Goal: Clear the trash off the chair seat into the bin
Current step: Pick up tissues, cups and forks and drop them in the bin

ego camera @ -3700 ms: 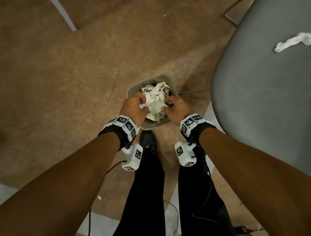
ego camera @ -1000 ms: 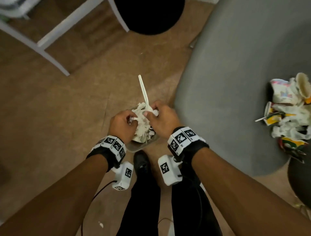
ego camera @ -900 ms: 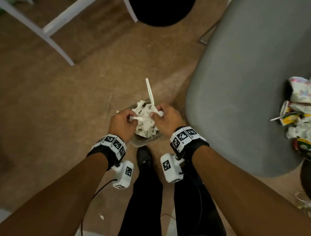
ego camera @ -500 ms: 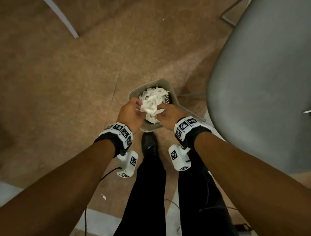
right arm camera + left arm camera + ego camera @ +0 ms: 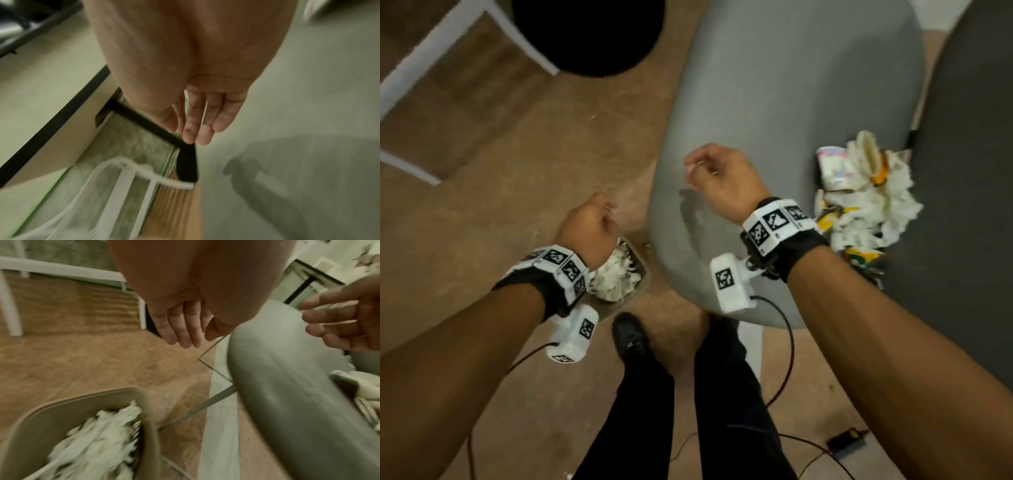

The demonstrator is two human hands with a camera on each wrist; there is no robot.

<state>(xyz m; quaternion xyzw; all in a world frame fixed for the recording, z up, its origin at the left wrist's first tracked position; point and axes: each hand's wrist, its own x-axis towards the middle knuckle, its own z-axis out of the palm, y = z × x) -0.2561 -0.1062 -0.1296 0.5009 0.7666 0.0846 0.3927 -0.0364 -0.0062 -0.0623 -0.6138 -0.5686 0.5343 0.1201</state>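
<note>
A beige bin (image 5: 643,274) on the floor is packed with white crumpled paper (image 5: 613,277); the same bin (image 5: 92,395) shows in the left wrist view. The grey chair seat (image 5: 774,102) to its right carries a trash pile (image 5: 859,198) of crumpled tissue, cups and coloured wrappers near its right side. My left hand (image 5: 599,219) hovers above the bin, fingers loosely curled and empty (image 5: 180,327). My right hand (image 5: 698,168) hangs over the seat's left part, well left of the pile, fingers relaxed and empty (image 5: 197,123).
A black round stool (image 5: 589,31) and a white frame (image 5: 448,41) stand on the brown floor behind the bin. A dark chair surface (image 5: 969,171) lies right of the pile. Cables (image 5: 787,359) and a small black device (image 5: 846,442) lie by my legs and shoe (image 5: 630,339).
Both hands were pressing paper down into the bin; now they have lifted out empty. The right hand has moved right, over the chair seat, and the trash pile is in view again.
</note>
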